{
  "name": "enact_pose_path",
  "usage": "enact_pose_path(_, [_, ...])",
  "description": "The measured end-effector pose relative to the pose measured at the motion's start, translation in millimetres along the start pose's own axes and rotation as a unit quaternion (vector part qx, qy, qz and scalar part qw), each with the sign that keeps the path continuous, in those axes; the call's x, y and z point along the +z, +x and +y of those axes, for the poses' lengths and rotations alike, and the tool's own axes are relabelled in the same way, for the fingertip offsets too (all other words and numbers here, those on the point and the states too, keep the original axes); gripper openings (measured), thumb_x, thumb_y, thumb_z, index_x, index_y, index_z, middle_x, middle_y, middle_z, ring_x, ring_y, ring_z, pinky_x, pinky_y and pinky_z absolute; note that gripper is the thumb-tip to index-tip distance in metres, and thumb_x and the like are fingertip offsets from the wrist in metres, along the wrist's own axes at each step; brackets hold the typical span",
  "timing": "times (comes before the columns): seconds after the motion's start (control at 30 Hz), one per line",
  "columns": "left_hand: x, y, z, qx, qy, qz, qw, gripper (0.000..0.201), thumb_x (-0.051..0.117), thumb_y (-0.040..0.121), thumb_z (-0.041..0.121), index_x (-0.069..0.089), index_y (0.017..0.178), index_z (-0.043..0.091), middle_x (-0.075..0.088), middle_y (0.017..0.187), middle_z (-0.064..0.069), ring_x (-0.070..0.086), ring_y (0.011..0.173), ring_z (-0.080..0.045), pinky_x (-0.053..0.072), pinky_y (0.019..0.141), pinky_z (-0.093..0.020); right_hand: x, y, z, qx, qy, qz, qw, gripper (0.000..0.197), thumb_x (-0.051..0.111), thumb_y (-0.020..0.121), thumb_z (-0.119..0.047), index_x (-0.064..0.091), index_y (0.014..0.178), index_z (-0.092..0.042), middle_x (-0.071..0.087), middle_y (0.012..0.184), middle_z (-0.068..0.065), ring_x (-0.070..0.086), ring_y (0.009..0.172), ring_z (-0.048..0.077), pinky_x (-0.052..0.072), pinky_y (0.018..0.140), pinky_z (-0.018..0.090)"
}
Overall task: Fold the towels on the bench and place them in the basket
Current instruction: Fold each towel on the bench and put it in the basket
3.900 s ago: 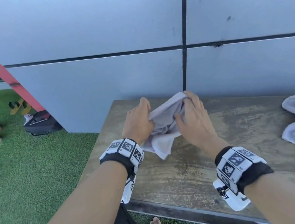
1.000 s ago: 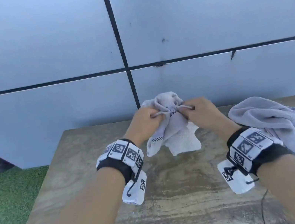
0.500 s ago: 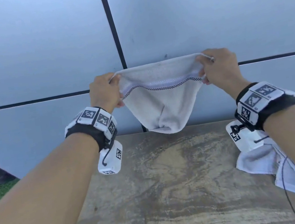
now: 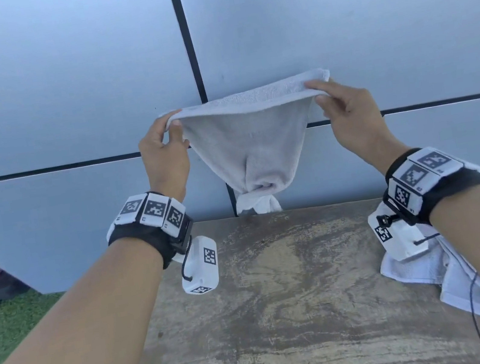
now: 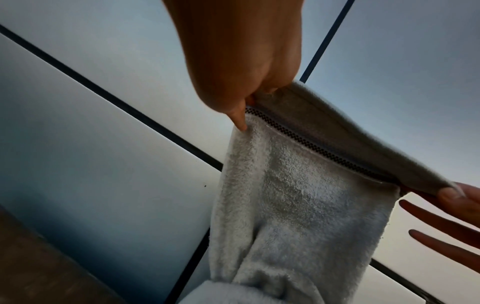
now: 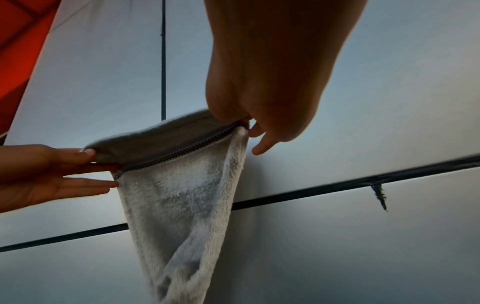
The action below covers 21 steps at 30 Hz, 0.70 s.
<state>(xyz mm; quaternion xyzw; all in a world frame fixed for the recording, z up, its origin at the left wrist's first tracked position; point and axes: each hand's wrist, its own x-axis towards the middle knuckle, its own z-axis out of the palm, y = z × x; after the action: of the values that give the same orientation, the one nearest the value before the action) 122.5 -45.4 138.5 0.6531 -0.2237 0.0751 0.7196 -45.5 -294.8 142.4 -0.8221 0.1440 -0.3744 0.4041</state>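
Hands now hold the small white terry towel point(image 4: 250, 145) stretched above the worn wooden bench point(image 4: 284, 301), no longer bunched. Left hand point(image 4: 163, 150) and right hand point(image 4: 344, 113) each pinch a top corner, so folding can begin.

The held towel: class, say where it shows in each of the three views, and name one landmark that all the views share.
Head: the towel hangs at centre, stretched between left hand and right hand, above the bench.
Left wrist: it fills the lower right, under the left hand.
Right wrist: it hangs at lower centre, under the right hand.
Shared landmark: the wall's dark seams.
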Motion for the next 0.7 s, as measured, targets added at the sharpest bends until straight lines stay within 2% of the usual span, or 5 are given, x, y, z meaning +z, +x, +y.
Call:
enact_pose_path(0.13, [2, -6, 0, -0.061, 0.009, -0.017, 0.998, 0.024, 0.051, 0.102, 0.016, 0.074, 0.104, 0.020, 0.064, 0.090, 0.001, 0.062, 0.084, -0.012, 0.059, 0.087, -0.033, 4, 6, 2, 0.074, -0.029, -0.017, 0.997, 0.028, 0.051, 0.103, -0.023, 0.070, 0.121, -0.031, 0.048, 0.065, -0.007, 0.050, 0.067, 0.017, 0.058, 0.081, 0.045])
enact_pose_path(0.23, [7, -2, 16, -0.015, -0.014, -0.016, 1.000, 0.026, 0.050, 0.102, 0.015, 0.074, 0.098, 0.024, 0.068, 0.095, -0.002, 0.063, 0.088, -0.014, 0.058, 0.086, -0.034, 2, 8, -11, 0.032, 0.006, 0.010, 0.999, 0.031, 0.048, 0.103, -0.025, 0.067, 0.125, -0.035, 0.048, 0.067, -0.005, 0.048, 0.068, 0.017, 0.057, 0.088, 0.047])
enact_pose_path(0.37, [10, 12, 40, 0.021, -0.062, 0.006, 0.998, 0.025, 0.052, 0.101, 0.016, 0.073, 0.098, 0.029, 0.066, 0.105, -0.001, 0.063, 0.095, -0.010, 0.057, 0.088, -0.028, -9, 17, -31, -0.034, 0.045, 0.041, 0.998, 0.034, 0.047, 0.103, -0.021, 0.064, 0.133, -0.027, 0.049, 0.063, -0.033, 0.049, 0.069, -0.001, 0.050, 0.102, 0.044])
enact_pose_path(0.57, [3, 2, 20, -0.094, 0.025, -0.024, 0.995, 0.021, 0.054, 0.101, 0.019, 0.072, 0.093, 0.025, 0.054, 0.077, 0.005, 0.052, 0.080, -0.015, 0.056, 0.091, -0.041, -9, 11, -20, 0.083, -0.021, -0.030, 0.996, 0.028, 0.049, 0.103, -0.023, 0.072, 0.117, -0.032, 0.048, 0.069, -0.001, 0.043, 0.066, 0.018, 0.055, 0.091, 0.054])
enact_pose_path(0.7, [2, -4, 16, -0.123, 0.030, -0.027, 0.992, 0.022, 0.052, 0.102, 0.018, 0.070, 0.090, 0.021, 0.049, 0.076, 0.000, 0.048, 0.078, -0.018, 0.055, 0.094, -0.042, -3, 6, -22, 0.102, -0.009, -0.074, 0.992, 0.026, 0.050, 0.102, -0.022, 0.074, 0.110, -0.028, 0.064, 0.086, 0.007, 0.062, 0.082, 0.025, 0.058, 0.089, 0.049])
